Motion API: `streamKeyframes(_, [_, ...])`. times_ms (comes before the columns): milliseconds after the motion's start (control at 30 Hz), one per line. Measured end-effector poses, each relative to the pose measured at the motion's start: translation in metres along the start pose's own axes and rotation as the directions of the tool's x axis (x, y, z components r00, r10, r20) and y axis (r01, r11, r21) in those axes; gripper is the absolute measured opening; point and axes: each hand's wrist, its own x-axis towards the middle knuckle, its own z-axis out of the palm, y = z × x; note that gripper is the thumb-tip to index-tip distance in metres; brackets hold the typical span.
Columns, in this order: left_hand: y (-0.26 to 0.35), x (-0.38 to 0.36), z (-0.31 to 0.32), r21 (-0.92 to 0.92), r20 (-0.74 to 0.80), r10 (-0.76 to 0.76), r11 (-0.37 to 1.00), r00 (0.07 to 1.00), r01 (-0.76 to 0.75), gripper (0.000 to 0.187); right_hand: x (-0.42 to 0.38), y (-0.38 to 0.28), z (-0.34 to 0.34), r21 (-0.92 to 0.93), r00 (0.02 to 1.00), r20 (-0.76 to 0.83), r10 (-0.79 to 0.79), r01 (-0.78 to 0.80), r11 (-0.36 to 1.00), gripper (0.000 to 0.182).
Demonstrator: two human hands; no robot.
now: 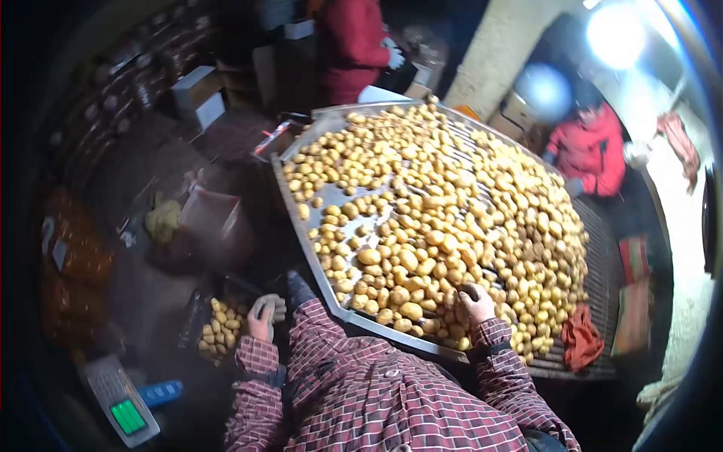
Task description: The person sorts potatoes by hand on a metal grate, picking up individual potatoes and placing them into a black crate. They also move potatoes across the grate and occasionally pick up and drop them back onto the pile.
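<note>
Many potatoes (444,218) lie heaped on a metal sorting table (312,264) with raised edges. My right hand (477,303) reaches over the near edge and touches the potatoes, its fingers partly hidden among them. Left of the table, my left hand (265,313) hangs just above and beside a dark open bag (194,320) with several potatoes (223,325) in it. The left fingers look curled, and whether anything is in them cannot be made out.
A scale (120,403) with a green display stands at the lower left. Filled net bags (75,264) line the left side. One person (595,151) is at the table's far right, another (354,45) behind it. A red cloth (582,337) lies at the right corner.
</note>
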Motion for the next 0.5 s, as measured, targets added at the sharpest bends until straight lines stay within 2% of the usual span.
streamKeyframes(67, [0.006,0.030,0.050,0.087,0.066,0.051,0.995,0.997,-0.057,0.021,-0.026,0.016,-0.002,-0.231,0.965,-0.172,-0.199,0.157,0.960,0.032])
streamKeyframes(100, [-0.003,0.049,0.077,0.242,0.164,0.174,0.947,0.971,-0.210,0.022,-0.037,0.016,-0.002,-0.237,0.965,-0.184,-0.185,0.140,0.962,0.033])
streamKeyframes(133, [-0.010,0.063,0.103,0.366,0.281,0.278,0.854,0.919,-0.370,0.024,-0.045,0.022,-0.002,-0.303,0.960,-0.164,-0.226,0.169,0.938,0.032])
streamKeyframes(200, [0.001,0.079,0.164,0.518,0.503,0.268,0.667,0.821,-0.535,0.041,-0.058,0.020,0.002,-0.346,0.957,-0.149,-0.251,0.187,0.919,0.034])
streamKeyframes(233, [-0.004,0.091,0.189,0.589,0.585,0.243,0.528,0.774,-0.612,0.051,-0.065,0.015,0.003,-0.329,0.972,-0.125,-0.198,0.147,0.933,0.035])
streamKeyframes(267, [-0.017,0.101,0.208,0.627,0.662,0.205,0.374,0.721,-0.683,0.062,-0.071,0.012,0.006,-0.365,0.962,-0.128,-0.241,0.180,0.913,0.035])
streamKeyframes(333, [-0.043,0.112,0.231,0.762,0.646,-0.099,0.156,0.757,-0.629,0.075,-0.081,-0.002,0.006,-0.360,0.966,-0.134,-0.220,0.159,0.919,0.036])
streamKeyframes(367, [-0.058,0.118,0.237,0.741,0.671,-0.093,0.039,0.736,-0.671,0.081,-0.085,0.000,0.007,-0.344,0.973,-0.128,-0.194,0.140,0.928,0.038])
streamKeyframes(400, [-0.041,0.117,0.248,0.794,0.592,-0.217,-0.004,0.776,-0.607,0.078,-0.091,0.000,0.006,-0.335,0.979,-0.115,-0.168,0.121,0.934,0.040])
streamKeyframes(500, [-0.008,0.111,0.246,0.775,0.628,-0.282,0.148,0.725,-0.614,0.065,-0.107,-0.003,0.001,-0.258,0.990,-0.101,-0.094,0.065,0.964,0.042])
